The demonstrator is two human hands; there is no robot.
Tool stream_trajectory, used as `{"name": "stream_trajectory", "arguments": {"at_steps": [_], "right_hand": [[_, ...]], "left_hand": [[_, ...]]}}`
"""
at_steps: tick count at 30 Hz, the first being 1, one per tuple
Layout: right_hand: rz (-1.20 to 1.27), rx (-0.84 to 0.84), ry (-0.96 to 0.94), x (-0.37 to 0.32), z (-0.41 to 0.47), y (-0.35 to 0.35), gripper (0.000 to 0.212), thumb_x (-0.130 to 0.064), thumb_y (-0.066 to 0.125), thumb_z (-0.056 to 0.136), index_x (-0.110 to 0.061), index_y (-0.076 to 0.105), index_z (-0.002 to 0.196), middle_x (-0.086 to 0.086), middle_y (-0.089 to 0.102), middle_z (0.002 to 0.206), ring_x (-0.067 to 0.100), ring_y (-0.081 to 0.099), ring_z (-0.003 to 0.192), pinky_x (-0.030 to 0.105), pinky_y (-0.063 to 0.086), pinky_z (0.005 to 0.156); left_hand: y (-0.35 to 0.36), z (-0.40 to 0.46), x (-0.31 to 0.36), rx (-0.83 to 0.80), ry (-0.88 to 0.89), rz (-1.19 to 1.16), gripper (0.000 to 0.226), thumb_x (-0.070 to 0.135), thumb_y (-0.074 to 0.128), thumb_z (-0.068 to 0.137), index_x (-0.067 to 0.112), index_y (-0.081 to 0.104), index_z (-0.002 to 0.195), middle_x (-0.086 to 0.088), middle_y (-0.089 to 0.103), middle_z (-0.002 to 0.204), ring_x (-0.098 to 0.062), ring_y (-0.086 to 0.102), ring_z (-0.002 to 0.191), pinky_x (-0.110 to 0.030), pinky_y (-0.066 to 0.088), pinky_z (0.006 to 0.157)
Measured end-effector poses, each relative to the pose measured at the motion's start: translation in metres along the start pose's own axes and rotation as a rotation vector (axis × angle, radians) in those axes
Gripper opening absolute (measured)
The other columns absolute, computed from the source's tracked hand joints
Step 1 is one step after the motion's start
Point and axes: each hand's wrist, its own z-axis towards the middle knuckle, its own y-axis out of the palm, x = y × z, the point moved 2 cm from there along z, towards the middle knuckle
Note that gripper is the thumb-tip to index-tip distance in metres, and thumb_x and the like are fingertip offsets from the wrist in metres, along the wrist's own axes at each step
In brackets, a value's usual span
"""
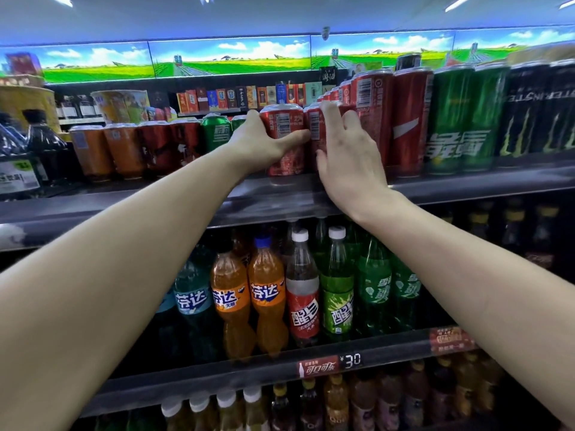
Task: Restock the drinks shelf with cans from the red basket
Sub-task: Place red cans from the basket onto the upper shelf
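L hand [258, 144] grips a short red can [284, 141] on the top drinks shelf [124, 206], thumb stretched across its front, fingers wrapped round its left side. R hand [345, 150] lies against the next red can [314, 132] just beside it, fingers spread and mostly straight, tips up near the can tops, thumb low on the can's front; looks like pressing, not a full wrap. The 2 cans stand upright, touching, near the shelf's front edge w/ barcodes facing out. More short red cans run back in a row behind them. To the R: tall red cans [407, 119], then tall green cans [466, 119], then black cans [541, 110]. To the L: short green cans [216, 132], dark red ones, orange cans [105, 150], and dark bottles [28, 150] at the far end. Shelf below holds orange soda bottles [249, 300], a red-label bottle [303, 293] and green bottles [354, 287], w/ a price tag [329, 365] reading 30 on its edge. Red basket not in view.
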Motion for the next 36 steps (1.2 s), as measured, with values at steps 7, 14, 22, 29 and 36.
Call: {"name": "stream_trajectory", "arguments": {"at_steps": [7, 14, 22, 29, 36], "right_hand": [[0.093, -0.004, 0.002, 0.008, -0.003, 0.001, 0.059, -0.006, 0.054, 0.099, -0.018, 0.03, 0.152, 0.014, 0.052, 0.123, 0.035, 0.061, 0.093, 0.037, 0.042, 0.072], [0.179, -0.009, 0.043, 0.008, -0.003, 0.001, 0.06, -0.002, 0.052, 0.1, -0.019, 0.028, 0.152, 0.012, 0.052, 0.125, 0.035, 0.062, 0.096, 0.042, 0.047, 0.078], [0.181, -0.018, 0.028, 0.01, -0.003, 0.0, 0.059, -0.002, 0.052, 0.1, -0.018, 0.028, 0.151, 0.011, 0.051, 0.125, 0.034, 0.061, 0.096, 0.037, 0.04, 0.074], [0.196, -0.053, 0.032, 0.01, -0.003, -0.004, 0.058, -0.001, 0.05, 0.099, -0.02, 0.029, 0.15, 0.011, 0.048, 0.123, 0.026, 0.05, 0.085, 0.036, 0.037, 0.072], [0.245, -0.081, 0.015, 0.009, -0.008, -0.008, 0.067, 0.002, 0.046, 0.098, -0.019, 0.022, 0.157, 0.013, 0.049, 0.132, 0.035, 0.058, 0.102, 0.037, 0.041, 0.08]], "left_hand": [[-0.011, -0.032, 0.019, -0.197, 0.011, 0.089, 0.036, 0.028, 0.054, 0.108, 0.007, 0.043, 0.134, -0.003, 0.065, 0.103, -0.01, 0.064, 0.084, -0.005, 0.048, 0.058], [-0.006, -0.047, 0.024, -0.159, 0.108, 0.184, 0.059, 0.044, 0.059, 0.102, 0.018, 0.037, 0.15, 0.004, 0.065, 0.125, -0.013, 0.064, 0.113, -0.03, 0.051, 0.103], [-0.006, -0.036, 0.012, -0.196, 0.122, -0.031, 0.036, 0.024, 0.044, 0.111, 0.015, 0.035, 0.144, -0.004, 0.064, 0.12, -0.017, 0.065, 0.108, -0.026, 0.056, 0.091], [-0.003, -0.035, 0.01, -0.201, 0.144, 0.14, 0.046, 0.031, 0.039, 0.112, 0.015, 0.03, 0.154, -0.003, 0.059, 0.131, -0.012, 0.059, 0.114, -0.029, 0.044, 0.103], [-0.001, -0.044, 0.024, -0.092, 0.066, 0.32, 0.071, 0.049, 0.048, 0.107, 0.01, 0.02, 0.159, -0.011, 0.061, 0.134, -0.024, 0.058, 0.114, -0.031, 0.039, 0.099]]}}
